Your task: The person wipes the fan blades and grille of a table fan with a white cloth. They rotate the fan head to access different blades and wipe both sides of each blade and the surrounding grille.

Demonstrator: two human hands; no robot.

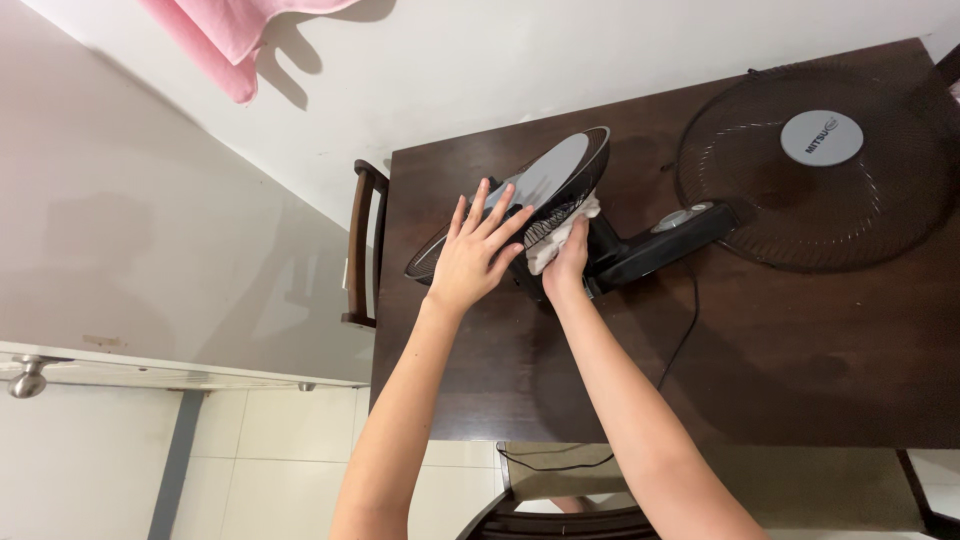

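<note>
Head view looks down on a dark brown wooden counter [800, 370] where a black electric fan lies in pieces. The left hand [475, 255] rests flat, fingers spread and released, on the tilted black fan body with its grey blade [555, 170], steadying it near the counter's far left part. Just beside it, the right hand [568, 262] is clenched around a bunched white cloth [555, 240], pressed against the fan body where the blade meets the motor housing. The black stand with its grey control panel [665, 235] stretches from there towards the right. Past it lies a round black wire fan guard with a grey centre disc [820, 165], flat on the counter and touching the stand's end. A thin black power cord [680, 340] trails from the stand over the near edge. Behind the counter's left edge stands a dark wooden chair [362, 245], and a pink cloth [235, 40] hangs on the white wall above.
</note>
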